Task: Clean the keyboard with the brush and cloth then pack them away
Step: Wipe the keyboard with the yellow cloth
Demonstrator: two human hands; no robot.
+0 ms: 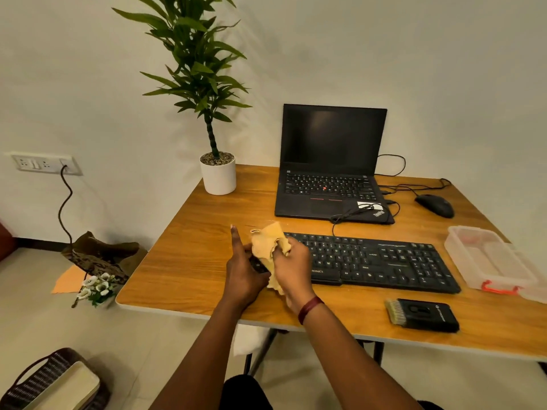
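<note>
At the left end of the black keyboard (381, 261), both hands meet over the wooden table (189, 261). The right hand (291, 272) is clenched around a crumpled yellow cloth (270, 242), which bunches above the fingers and hangs below the palm. The left hand (242, 272) rests at the keyboard's left edge with its index finger raised; whether it grips the keyboard cannot be told, since the cloth and right hand hide that corner. The brush (421, 314), black with pale bristles, lies near the front table edge, just in front of the keyboard's right half. A clear plastic container (488, 257) with a red latch sits open to the keyboard's right. Behind the keyboard stand an open laptop (331, 161), a mouse (434, 205) and a potted plant (218, 173), with cables trailing between laptop and keyboard.
</note>
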